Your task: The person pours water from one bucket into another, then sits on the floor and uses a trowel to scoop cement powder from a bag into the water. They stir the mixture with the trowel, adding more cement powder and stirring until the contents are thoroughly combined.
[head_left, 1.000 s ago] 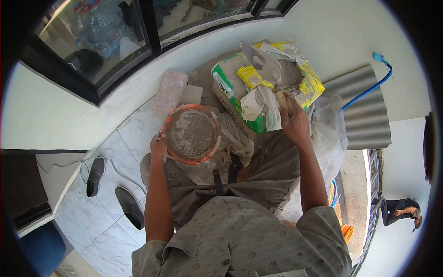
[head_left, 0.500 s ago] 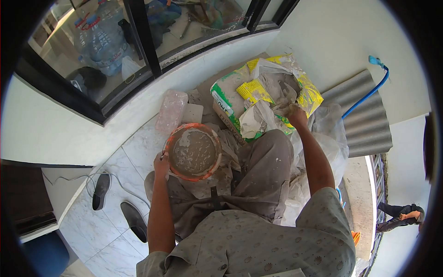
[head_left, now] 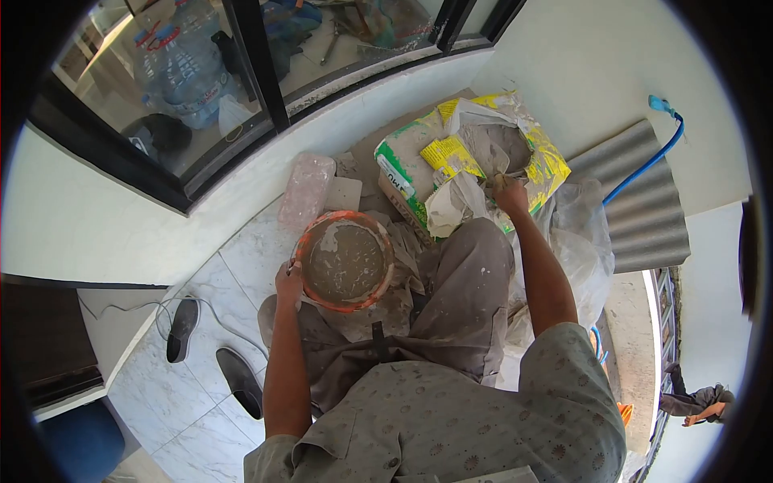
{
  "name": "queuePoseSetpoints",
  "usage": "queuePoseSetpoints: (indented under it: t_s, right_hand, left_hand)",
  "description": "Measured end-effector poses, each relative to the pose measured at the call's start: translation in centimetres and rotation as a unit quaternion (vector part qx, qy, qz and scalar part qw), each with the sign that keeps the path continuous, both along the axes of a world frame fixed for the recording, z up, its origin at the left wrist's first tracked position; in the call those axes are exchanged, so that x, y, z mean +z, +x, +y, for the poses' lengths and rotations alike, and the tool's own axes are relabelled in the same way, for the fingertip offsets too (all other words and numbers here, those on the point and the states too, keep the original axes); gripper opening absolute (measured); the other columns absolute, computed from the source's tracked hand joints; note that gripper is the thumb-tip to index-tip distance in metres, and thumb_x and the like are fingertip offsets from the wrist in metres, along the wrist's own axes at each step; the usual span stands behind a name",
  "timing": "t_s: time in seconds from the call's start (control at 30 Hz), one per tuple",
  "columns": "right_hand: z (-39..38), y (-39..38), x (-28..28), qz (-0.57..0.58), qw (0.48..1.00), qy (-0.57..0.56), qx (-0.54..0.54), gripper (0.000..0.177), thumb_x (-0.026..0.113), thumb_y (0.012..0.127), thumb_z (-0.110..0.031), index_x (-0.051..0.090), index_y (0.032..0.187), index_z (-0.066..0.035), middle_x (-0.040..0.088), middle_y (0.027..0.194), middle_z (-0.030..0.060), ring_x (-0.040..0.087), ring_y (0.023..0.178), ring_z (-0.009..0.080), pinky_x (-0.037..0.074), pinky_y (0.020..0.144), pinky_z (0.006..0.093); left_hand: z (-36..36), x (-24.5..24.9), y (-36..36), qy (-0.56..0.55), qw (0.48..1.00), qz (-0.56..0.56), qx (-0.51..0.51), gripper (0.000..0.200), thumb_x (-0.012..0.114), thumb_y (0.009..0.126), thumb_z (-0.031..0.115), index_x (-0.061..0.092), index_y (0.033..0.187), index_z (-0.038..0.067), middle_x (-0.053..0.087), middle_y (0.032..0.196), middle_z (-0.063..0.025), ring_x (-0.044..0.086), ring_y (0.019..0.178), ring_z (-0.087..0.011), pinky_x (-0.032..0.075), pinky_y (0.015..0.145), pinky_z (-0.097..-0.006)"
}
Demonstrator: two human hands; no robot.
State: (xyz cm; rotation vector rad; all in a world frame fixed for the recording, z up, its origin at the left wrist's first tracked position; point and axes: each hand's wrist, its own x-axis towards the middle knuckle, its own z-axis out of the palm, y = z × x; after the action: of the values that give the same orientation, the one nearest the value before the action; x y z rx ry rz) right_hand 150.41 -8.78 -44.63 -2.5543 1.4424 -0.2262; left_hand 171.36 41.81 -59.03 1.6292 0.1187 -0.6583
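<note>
An orange bucket (head_left: pixel 385 283) holds wet grey mortar (head_left: pixel 346 262) and sits between my legs. My left hand (head_left: pixel 288 282) is closed on the bucket's left rim. To the right, a torn yellow, green and white cement bag (head_left: pixel 393 173) lies with its top ripped open, showing grey powder inside. My right hand (head_left: pixel 511 196) is at the near edge of that opening, closed around the handle of a powder-coated trowel (head_left: pixel 493 158). Its blade reaches into the powder, and its outline partly blends with it.
A pinkish block (head_left: pixel 307 189) and a small tile piece (head_left: pixel 344 196) lie beyond the bucket. Clear plastic sheeting (head_left: pixel 576 233), a corrugated sheet (head_left: pixel 636 197) and a blue hose (head_left: pixel 648 165) are right. Dark shoes (head_left: pixel 239 381) and a cable stand left. Another person (head_left: pixel 696 405) is far right.
My right hand has moved slightly toward me and left, and the trowel blade now shows more plainly in the bag. My left hand keeps its hold on the bucket.
</note>
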Motion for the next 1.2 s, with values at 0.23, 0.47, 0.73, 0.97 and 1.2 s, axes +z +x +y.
queuePoseSetpoints:
  t_s: [0.23, 0.47, 0.73, 0.97, 1.2]
  right_hand:
    - [4.6, -0.3, 2.3, -0.151, 0.953, 0.260, -0.027, 0.032, 0.059, 0.087, -0.034, 0.068, 0.094, -0.004, 0.064, 0.072, 0.0127, 0.062, 0.064, 0.0255, 0.048, 0.054, 0.0381]
    - [3.7, 1.8, 1.0, -0.267, 0.811, 0.501, -0.143, 0.027, 0.054, 0.092, -0.031, 0.060, 0.099, -0.006, 0.055, 0.064, 0.0044, 0.046, 0.042, 0.0139, 0.035, 0.036, 0.0306]
    - [4.2, -0.7, 3.6, -0.425, 0.764, 0.443, -0.198, 0.026, 0.054, 0.092, -0.028, 0.058, 0.106, -0.006, 0.054, 0.066, 0.0054, 0.046, 0.044, 0.0138, 0.035, 0.037, 0.0290]
    - [2.9, -3.8, 10.2, -0.426, 0.809, 0.369, -0.167, 0.028, 0.055, 0.092, -0.025, 0.058, 0.113, -0.006, 0.054, 0.067, 0.0046, 0.046, 0.045, 0.0113, 0.033, 0.036, 0.0260]
    - [1.4, -4.8, 15.1, -0.437, 0.815, 0.357, -0.133, 0.036, 0.054, 0.093, -0.027, 0.055, 0.123, -0.007, 0.053, 0.067, 0.0050, 0.046, 0.046, 0.0112, 0.034, 0.037, 0.0256]
  left_hand:
    - [-0.6, 2.0, 0.0, 0.034, 0.999, 0.010, -0.017, 0.032, 0.052, 0.096, 0.016, 0.055, 0.122, -0.004, 0.062, 0.109, -0.0100, 0.057, 0.097, -0.0166, 0.044, 0.087, -0.0292]
    - [-0.5, 1.1, 0.1, 0.012, 1.000, 0.015, -0.002, 0.031, 0.052, 0.096, 0.014, 0.056, 0.120, -0.003, 0.062, 0.108, -0.0103, 0.058, 0.095, -0.0168, 0.045, 0.084, -0.0292]
    - [0.0, -0.3, 0.3, -0.010, 1.000, 0.001, -0.012, 0.031, 0.052, 0.095, 0.015, 0.057, 0.119, -0.003, 0.063, 0.107, -0.0105, 0.058, 0.095, -0.0173, 0.045, 0.085, -0.0297]
    - [0.0, 0.0, 0.4, 0.003, 1.000, -0.006, -0.030, 0.033, 0.050, 0.097, 0.015, 0.054, 0.123, -0.006, 0.062, 0.109, -0.0121, 0.059, 0.096, -0.0181, 0.046, 0.086, -0.0299]
    - [0.0, -1.6, 0.7, -0.013, 1.000, 0.000, -0.018, 0.032, 0.051, 0.097, 0.016, 0.054, 0.122, -0.005, 0.062, 0.108, -0.0117, 0.060, 0.093, -0.0178, 0.048, 0.083, -0.0295]
